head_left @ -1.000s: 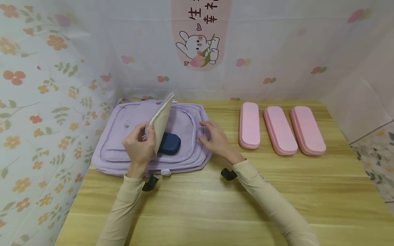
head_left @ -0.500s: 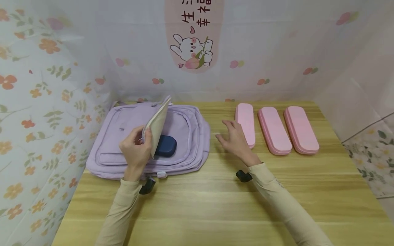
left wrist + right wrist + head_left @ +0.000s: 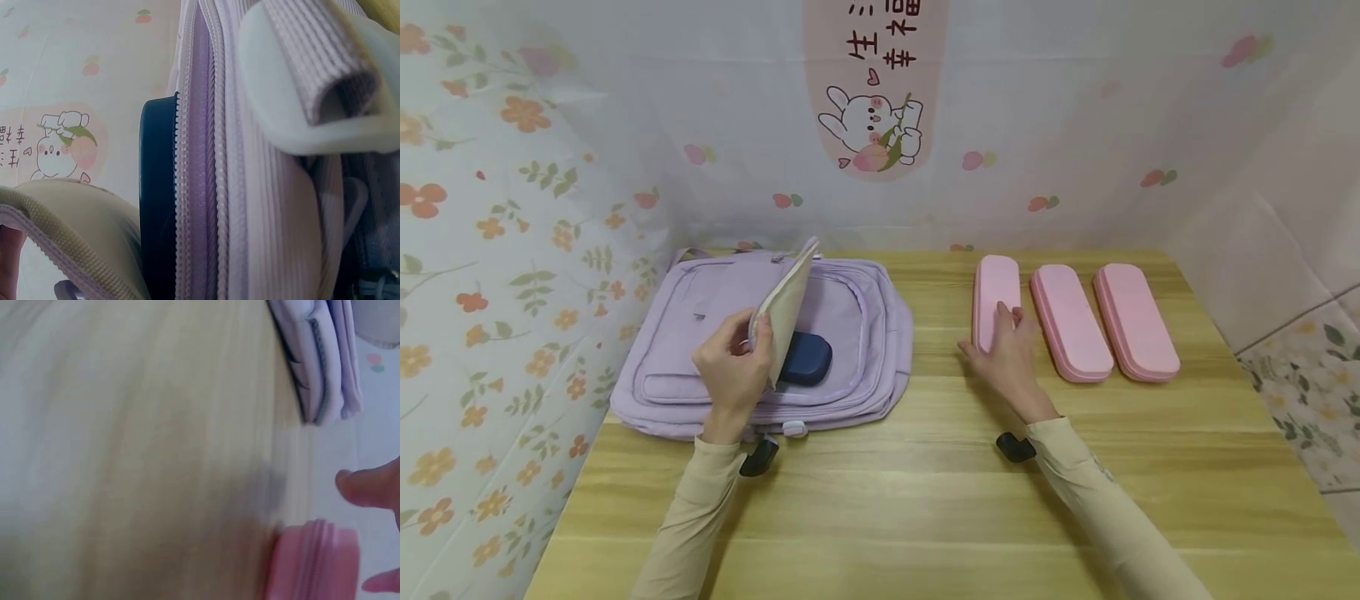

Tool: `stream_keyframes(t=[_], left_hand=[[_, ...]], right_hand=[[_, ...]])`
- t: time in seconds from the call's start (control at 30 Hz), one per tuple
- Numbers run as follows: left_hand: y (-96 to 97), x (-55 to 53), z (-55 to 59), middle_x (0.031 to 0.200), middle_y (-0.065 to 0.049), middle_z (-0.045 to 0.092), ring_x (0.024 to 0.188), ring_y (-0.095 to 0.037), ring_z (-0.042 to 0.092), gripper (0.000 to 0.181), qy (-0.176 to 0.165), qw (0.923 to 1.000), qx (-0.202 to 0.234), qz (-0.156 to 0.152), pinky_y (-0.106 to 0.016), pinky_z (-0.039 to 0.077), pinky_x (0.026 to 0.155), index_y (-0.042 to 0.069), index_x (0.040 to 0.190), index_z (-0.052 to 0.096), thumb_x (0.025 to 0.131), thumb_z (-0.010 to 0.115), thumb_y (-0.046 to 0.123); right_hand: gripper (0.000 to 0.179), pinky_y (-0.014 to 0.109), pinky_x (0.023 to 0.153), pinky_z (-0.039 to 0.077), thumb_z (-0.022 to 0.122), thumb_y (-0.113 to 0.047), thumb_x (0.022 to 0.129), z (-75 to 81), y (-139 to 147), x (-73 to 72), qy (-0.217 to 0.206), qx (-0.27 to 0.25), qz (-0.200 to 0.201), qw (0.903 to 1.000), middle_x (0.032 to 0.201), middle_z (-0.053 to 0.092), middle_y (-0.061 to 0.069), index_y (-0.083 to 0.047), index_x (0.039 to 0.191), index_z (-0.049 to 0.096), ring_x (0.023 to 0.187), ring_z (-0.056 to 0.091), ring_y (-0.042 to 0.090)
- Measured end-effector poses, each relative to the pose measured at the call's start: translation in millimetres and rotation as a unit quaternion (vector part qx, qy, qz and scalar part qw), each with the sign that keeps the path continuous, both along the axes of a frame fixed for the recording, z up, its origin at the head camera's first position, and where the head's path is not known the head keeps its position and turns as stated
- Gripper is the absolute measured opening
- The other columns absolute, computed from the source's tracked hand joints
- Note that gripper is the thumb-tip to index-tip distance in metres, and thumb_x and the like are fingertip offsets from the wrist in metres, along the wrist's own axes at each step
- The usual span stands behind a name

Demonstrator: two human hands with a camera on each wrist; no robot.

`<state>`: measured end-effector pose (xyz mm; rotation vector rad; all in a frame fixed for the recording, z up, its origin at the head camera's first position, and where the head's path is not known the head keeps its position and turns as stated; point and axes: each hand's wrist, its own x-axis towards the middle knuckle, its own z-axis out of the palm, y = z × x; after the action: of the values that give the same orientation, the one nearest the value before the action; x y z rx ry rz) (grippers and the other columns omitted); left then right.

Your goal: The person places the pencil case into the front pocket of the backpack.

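A lilac backpack (image 3: 883, 350) lies flat on the table, its front pocket unzipped. My left hand (image 3: 733, 358) pinches the edge of the pocket flap (image 3: 786, 317) and holds it raised, cream lining showing. Inside the pocket sits a dark blue rounded case (image 3: 808, 358), partly hidden by the flap; in the left wrist view this blue case (image 3: 156, 200) stands out past the zipper teeth. My right hand (image 3: 1009, 367) hovers over the near end of the leftmost pink pencil case (image 3: 997, 283), thumb and fingers spread. In the right wrist view, the thumb (image 3: 369, 486) is apart from the zipped pink case (image 3: 312, 565).
Two more pink pencil cases, a middle one (image 3: 1071, 321) and a right one (image 3: 1137, 321), lie side by side further right. A patterned cloth (image 3: 715, 200) hangs behind the wooden table (image 3: 887, 517), and a floral cloth (image 3: 497, 275) borders the left.
My right hand has moved right, from the backpack's right edge to over the leftmost pink pencil case. My left hand keeps holding the flap up.
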<state>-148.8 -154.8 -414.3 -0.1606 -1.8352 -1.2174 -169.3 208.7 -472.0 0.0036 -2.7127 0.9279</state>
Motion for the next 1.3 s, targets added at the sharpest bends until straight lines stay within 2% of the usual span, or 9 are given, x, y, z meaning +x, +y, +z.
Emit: stream_keyframes(t=[0.17,0.43,0.7,0.83,0.97,1.1,1.3], left_hand=[[1.9,-0.9,-1.8,0.074,-0.017,0.075,0.069,0.007,0.062,0.010,-0.004,0.9999,-0.008,-0.006,-0.002,0.044,0.057,-0.002,0.090,0.078,0.086,0.073,0.007],[1.3,1.9,-4.3,0.073,-0.017,0.075,0.068,0.007,0.062,0.009,-0.004,1.0000,-0.005,-0.002,-0.001,0.044,0.057,-0.002,0.089,0.078,0.086,0.074,0.005],[0.6,0.6,-3.3,0.075,-0.017,0.075,0.069,0.005,0.063,0.009,0.001,0.9999,-0.007,-0.010,-0.002,0.044,0.058,-0.002,0.091,0.078,0.086,0.074,0.005],[0.0,0.5,-3.1,0.073,-0.017,0.075,0.068,0.006,0.062,0.009,0.002,0.9999,-0.008,-0.008,-0.002,0.044,0.057,-0.002,0.090,0.078,0.086,0.074,0.005],[-1.2,0.1,-3.3,0.073,-0.018,0.075,0.068,0.004,0.063,0.010,0.002,0.9999,-0.013,-0.007,-0.002,0.045,0.058,-0.003,0.091,0.077,0.087,0.073,0.005],[-2.5,-0.3,-3.6,0.074,-0.019,0.075,0.068,0.003,0.064,0.012,0.005,0.9998,-0.017,-0.009,-0.002,0.046,0.058,-0.004,0.091,0.077,0.088,0.072,0.006],[-2.4,-0.6,-2.9,0.074,-0.020,0.074,0.069,0.004,0.063,0.012,0.004,0.9998,-0.016,-0.008,-0.002,0.046,0.059,-0.005,0.091,0.077,0.087,0.072,0.006]], right_hand=[[0.087,0.062,0.107,0.031,0.085,-0.020,0.079,-6.9,7.5,8.1,-0.026,-0.002,-0.042,0.9988,0.139,0.027,0.043,0.009,0.145,0.036,0.130,0.024,0.054],[0.103,0.063,0.103,0.037,0.087,-0.029,0.077,-8.4,8.6,13.5,-0.065,-0.021,-0.084,0.9941,0.134,0.030,0.043,0.014,0.147,0.025,0.123,0.030,0.053],[0.096,0.060,0.100,0.043,0.087,-0.032,0.076,-9.5,12.8,15.9,-0.079,-0.055,-0.110,0.9892,0.129,0.042,0.040,0.018,0.140,0.037,0.116,0.043,0.050],[0.092,0.059,0.101,0.044,0.087,-0.032,0.074,-9.6,15.5,17.1,-0.056,-0.081,-0.122,0.9876,0.129,0.049,0.037,0.014,0.141,0.042,0.117,0.048,0.048],[0.087,0.056,0.103,0.041,0.086,-0.031,0.074,-9.2,18.2,18.5,-0.019,-0.106,-0.142,0.9840,0.128,0.049,0.033,0.012,0.139,0.047,0.118,0.047,0.045],[0.081,0.054,0.098,0.039,0.086,-0.031,0.073,-7.7,21.9,19.4,0.021,-0.116,-0.156,0.9808,0.122,0.050,0.031,0.010,0.135,0.053,0.113,0.046,0.044],[0.074,0.057,0.098,0.037,0.086,-0.024,0.071,-1.4,27.5,18.6,0.079,-0.134,-0.172,0.9728,0.118,0.058,0.032,0.010,0.131,0.059,0.111,0.051,0.046]])
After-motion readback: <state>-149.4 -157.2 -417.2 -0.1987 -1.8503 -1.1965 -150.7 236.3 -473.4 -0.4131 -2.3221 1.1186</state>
